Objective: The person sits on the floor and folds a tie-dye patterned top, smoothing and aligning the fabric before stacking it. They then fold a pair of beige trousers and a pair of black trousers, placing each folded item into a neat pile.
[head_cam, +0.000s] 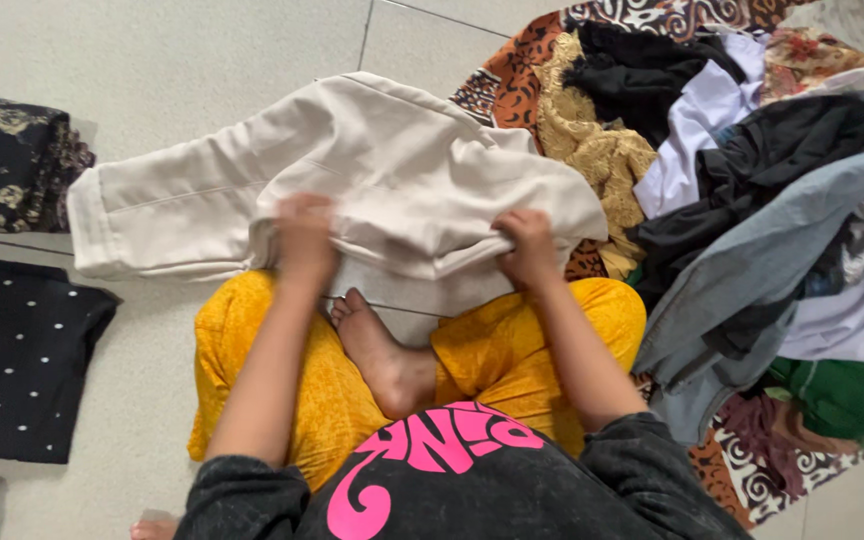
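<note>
A cream-coloured pair of trousers (352, 170) lies spread on the tiled floor in front of my crossed legs in yellow fabric (482, 350). My left hand (304, 235) grips the near edge of the cream garment on its left side and looks blurred. My right hand (524, 245) pinches the same edge further right, fingers closed on the cloth. One bare foot (377, 350) rests between my knees.
A large heap of mixed clothes (752, 200) in black, grey, white, gold and green fills the right side. A folded dark patterned cloth (7, 160) and a folded black dotted cloth (17, 350) lie at the left on the tiles (152, 60).
</note>
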